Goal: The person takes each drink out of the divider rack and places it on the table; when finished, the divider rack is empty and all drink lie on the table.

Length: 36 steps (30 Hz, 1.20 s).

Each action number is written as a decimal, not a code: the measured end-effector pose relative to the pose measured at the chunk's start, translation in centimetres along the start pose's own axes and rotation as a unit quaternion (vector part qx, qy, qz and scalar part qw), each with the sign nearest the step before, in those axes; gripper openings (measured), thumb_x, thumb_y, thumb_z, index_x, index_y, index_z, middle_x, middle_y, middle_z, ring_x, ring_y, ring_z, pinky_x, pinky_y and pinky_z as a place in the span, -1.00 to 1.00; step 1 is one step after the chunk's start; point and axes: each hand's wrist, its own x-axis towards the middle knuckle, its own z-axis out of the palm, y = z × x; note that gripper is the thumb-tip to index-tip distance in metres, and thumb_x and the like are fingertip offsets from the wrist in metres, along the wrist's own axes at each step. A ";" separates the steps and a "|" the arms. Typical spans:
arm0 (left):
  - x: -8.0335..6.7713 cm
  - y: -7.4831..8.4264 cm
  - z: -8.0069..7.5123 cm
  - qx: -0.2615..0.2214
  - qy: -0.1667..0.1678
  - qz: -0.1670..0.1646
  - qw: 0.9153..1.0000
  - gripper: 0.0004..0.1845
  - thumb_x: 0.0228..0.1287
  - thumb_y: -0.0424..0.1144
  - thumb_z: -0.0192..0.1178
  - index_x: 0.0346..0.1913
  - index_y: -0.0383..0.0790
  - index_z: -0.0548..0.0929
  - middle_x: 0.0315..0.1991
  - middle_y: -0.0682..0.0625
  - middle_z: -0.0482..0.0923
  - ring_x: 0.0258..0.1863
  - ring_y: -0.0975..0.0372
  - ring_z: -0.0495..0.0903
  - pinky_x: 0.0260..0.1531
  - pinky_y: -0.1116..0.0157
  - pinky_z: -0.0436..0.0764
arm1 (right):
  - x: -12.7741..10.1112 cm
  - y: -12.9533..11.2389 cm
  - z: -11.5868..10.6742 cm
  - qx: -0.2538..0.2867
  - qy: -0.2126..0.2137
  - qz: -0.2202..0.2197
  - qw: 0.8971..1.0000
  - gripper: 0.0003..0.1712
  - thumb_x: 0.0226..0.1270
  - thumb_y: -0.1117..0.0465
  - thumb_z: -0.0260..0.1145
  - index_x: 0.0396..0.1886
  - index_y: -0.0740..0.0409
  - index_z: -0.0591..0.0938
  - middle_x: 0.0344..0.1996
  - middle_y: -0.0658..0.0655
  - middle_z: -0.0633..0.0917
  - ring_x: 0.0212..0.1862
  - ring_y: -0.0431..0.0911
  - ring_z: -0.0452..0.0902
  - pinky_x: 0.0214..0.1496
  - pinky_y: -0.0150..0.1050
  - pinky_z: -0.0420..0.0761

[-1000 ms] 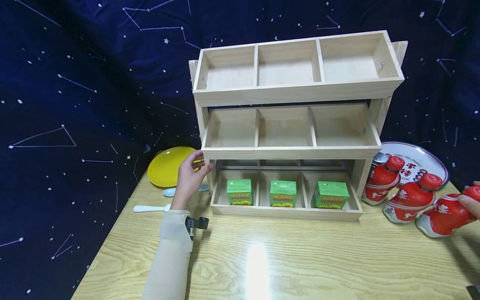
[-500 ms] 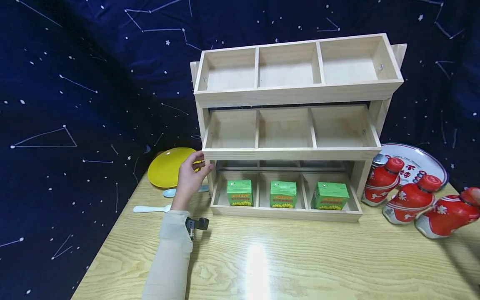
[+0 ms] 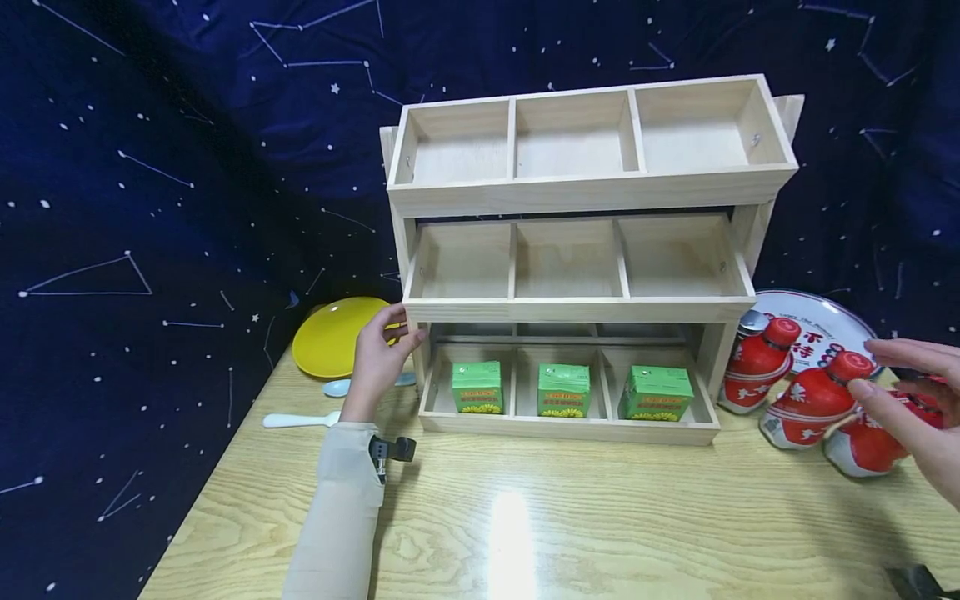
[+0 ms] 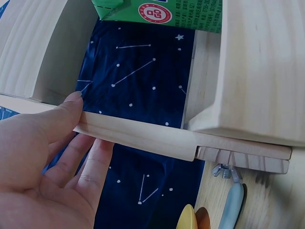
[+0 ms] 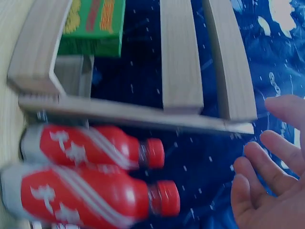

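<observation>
A three-tier wooden rack [image 3: 585, 193] stands on the table. Its bottom tray holds three green cartons [image 3: 565, 389], one per compartment. My left hand [image 3: 378, 354] grips the rack's left post; in the left wrist view the thumb lies on one side of the slat [image 4: 143, 136] and the fingers [image 4: 93, 162] on the other. Three red bottles [image 3: 810, 400] with red caps lean beside the rack's right end. My right hand [image 3: 911, 400] hovers with spread fingers in front of the rightmost bottle [image 3: 862, 446] and holds nothing. The right wrist view shows two bottles [image 5: 90, 148] and open fingers [image 5: 267, 176].
A yellow plate [image 3: 333, 335], a white spoon [image 3: 296, 419] and a pale blue spoon [image 3: 339, 386] lie left of the rack. A round white tray with red print [image 3: 821, 321] sits behind the bottles. Dark starry cloth [image 3: 150, 167] hangs behind. The wooden table [image 3: 525, 517] stretches in front.
My right hand has let go of the rightmost bottle's cap and come further into view with fingers spread. The left hand stays on the rack post.
</observation>
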 end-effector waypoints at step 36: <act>0.1 -0.2 -0.1 -0.007 -0.006 -0.006 1.000 -0.48 0.26 -0.28 0.37 0.28 -0.12 0.51 0.09 -0.02 0.56 0.05 0.12 0.60 0.05 0.16 0.63 | 0.4 0.4 12.9 -0.012 -0.258 0.006 0.966 -0.39 0.11 0.16 0.56 0.17 0.14 0.59 -0.09 0.29 0.64 -0.19 0.09 0.56 -0.34 -0.39 0.60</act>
